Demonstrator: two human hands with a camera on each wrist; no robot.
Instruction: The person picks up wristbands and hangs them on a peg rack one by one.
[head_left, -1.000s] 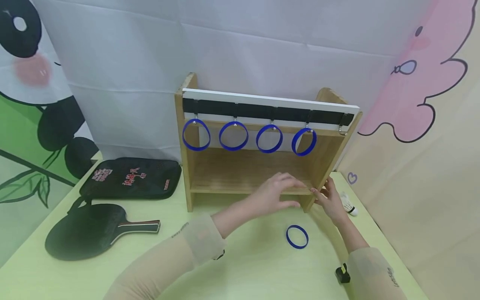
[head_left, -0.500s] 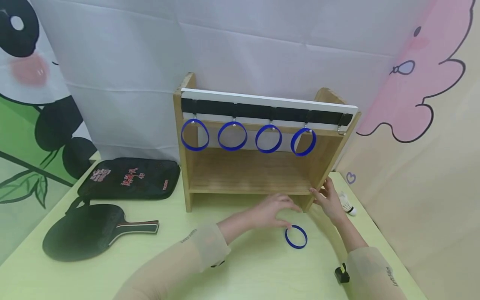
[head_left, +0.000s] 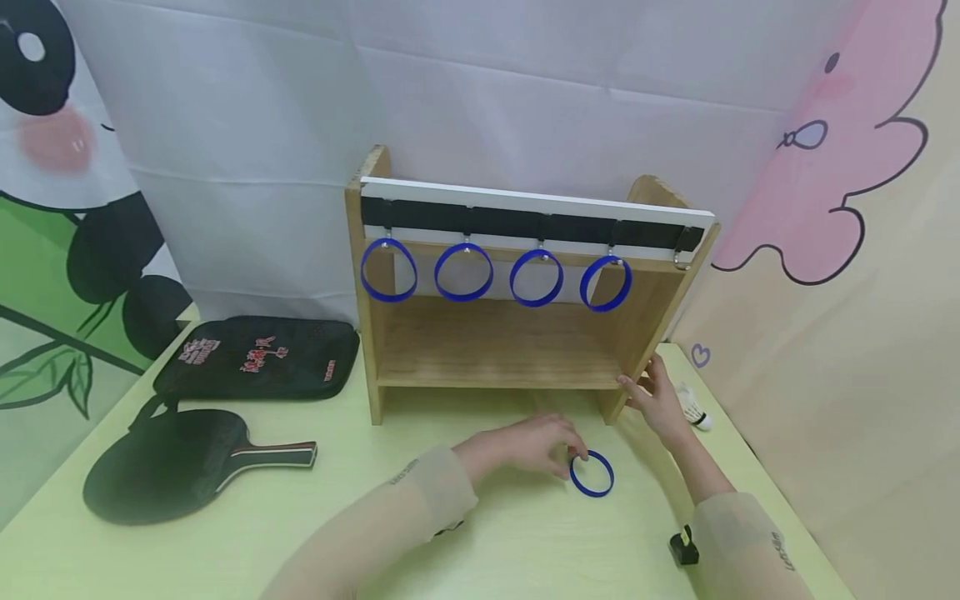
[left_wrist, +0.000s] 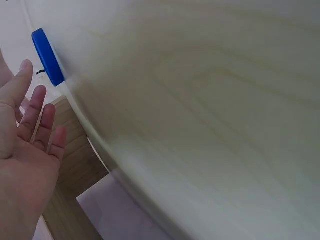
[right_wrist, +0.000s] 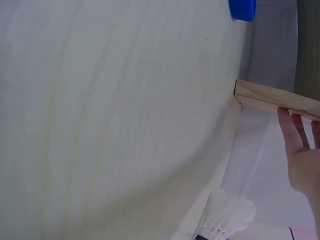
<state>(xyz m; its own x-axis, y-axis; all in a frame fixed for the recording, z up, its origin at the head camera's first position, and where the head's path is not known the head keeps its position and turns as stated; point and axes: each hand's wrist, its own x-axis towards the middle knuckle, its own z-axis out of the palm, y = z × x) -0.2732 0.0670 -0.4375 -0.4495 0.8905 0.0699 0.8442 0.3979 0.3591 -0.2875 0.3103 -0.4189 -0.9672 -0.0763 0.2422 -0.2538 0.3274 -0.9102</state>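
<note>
A thin blue ring (head_left: pixel 592 474) lies on the table in front of the wooden shelf (head_left: pixel 498 342). My left hand (head_left: pixel 536 443) is low over the table, fingertips right at the ring's left edge. In the left wrist view its fingers are slightly bent and spread, with the blue ring (left_wrist: pixel 48 57) beyond the fingertips and nothing in the palm. My right hand (head_left: pixel 660 404) holds the shelf's right side panel (right_wrist: pixel 280 100), thumb at the front edge and fingers against the outer face. Several blue rings hang from hooks on the white-and-black bar (head_left: pixel 540 225); the rightmost hook (head_left: pixel 681 260) carries none.
A black table tennis bat (head_left: pixel 168 467) and a black zip case (head_left: pixel 258 357) lie on the left. A shuttlecock (head_left: pixel 695 408) is beside the shelf's right side. A small black object with a yellow part (head_left: pixel 683 547) is near my right sleeve. Cloth backdrops stand behind.
My left hand has come down from in front of the shelf board to the ring on the table, its fingers bending more. My right hand stays at the side panel.
</note>
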